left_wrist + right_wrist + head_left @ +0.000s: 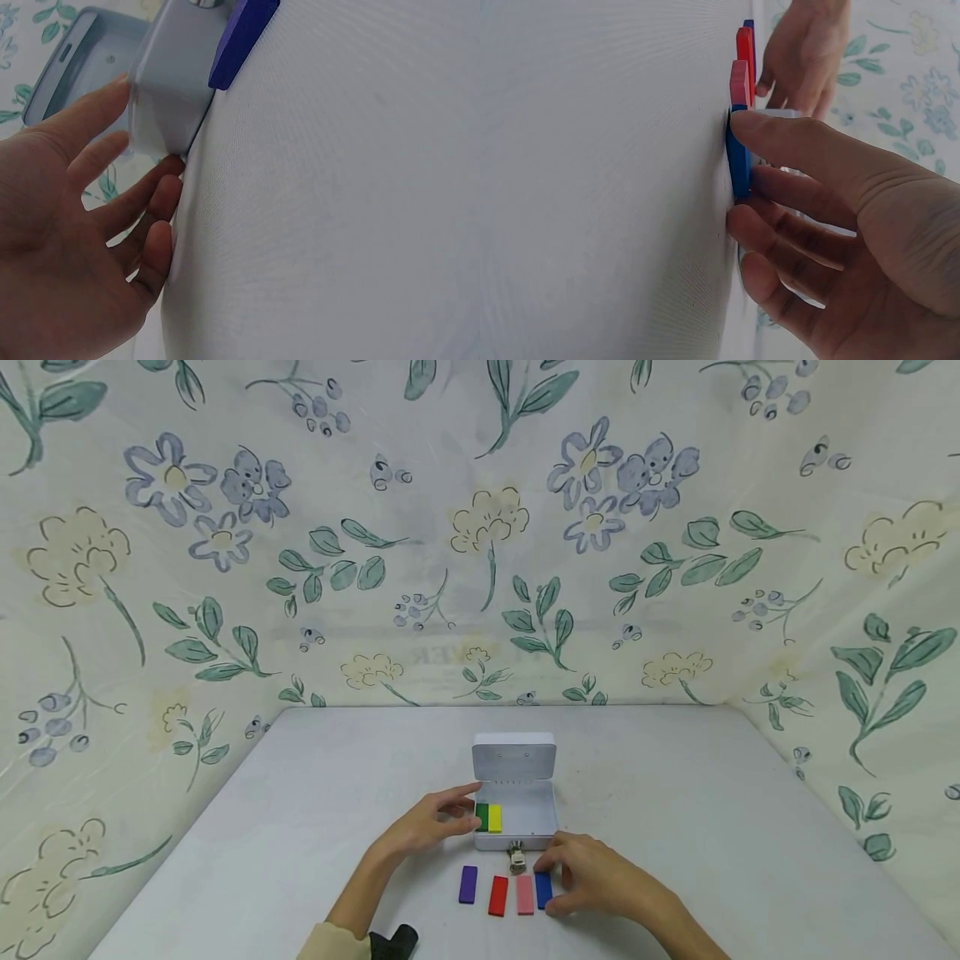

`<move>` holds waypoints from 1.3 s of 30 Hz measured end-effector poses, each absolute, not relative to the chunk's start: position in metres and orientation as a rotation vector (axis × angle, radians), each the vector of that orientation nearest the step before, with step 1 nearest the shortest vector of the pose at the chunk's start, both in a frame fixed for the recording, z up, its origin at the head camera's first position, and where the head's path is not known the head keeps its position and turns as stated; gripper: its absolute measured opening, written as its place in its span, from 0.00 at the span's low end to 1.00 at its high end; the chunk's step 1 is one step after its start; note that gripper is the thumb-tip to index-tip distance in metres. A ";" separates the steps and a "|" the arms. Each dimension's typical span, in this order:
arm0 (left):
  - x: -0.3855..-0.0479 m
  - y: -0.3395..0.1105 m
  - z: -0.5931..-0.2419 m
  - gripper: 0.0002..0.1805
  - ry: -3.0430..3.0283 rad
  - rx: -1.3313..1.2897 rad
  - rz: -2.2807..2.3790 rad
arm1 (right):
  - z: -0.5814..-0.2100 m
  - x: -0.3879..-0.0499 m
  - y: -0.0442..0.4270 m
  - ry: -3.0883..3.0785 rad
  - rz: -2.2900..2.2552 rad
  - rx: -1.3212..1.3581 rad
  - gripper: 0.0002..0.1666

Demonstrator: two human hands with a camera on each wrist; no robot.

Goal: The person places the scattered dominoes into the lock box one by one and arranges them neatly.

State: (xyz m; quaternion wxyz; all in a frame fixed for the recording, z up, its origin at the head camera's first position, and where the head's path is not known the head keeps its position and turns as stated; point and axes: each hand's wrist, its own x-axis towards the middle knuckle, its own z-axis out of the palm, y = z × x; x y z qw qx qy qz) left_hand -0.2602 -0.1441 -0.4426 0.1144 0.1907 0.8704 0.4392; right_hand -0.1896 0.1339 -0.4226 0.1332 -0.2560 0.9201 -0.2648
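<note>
A small white metal box (517, 842) stands with its lid (514, 758) raised. Inside, at its left end, a green block (482, 817) and a yellow block (495, 818) lie side by side. My left hand (431, 820) rests at the box's left wall, fingers loosely extended; in the left wrist view fingertips touch the box (176, 82). In front of the box my right hand (600, 875) pinches a blue block (739, 154) between thumb and index finger, on the table. Beside it lie a pink block (524, 895), a red block (498, 896) and a purple block (468, 885).
A metal latch (517, 857) hangs at the box's front. The white table (360, 752) runs back to a floral-patterned curtain (480, 552). A black strap (396, 942) shows by the left sleeve (333, 943).
</note>
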 end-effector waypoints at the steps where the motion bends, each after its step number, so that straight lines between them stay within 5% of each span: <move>1: -0.260 -0.144 -0.443 0.35 2.551 0.559 1.290 | -0.423 -0.190 0.134 2.667 -0.766 -0.750 0.24; 39: -0.264 -0.144 -0.447 0.34 2.542 0.556 1.303 | -0.398 -0.198 0.144 2.709 -0.823 -0.871 0.25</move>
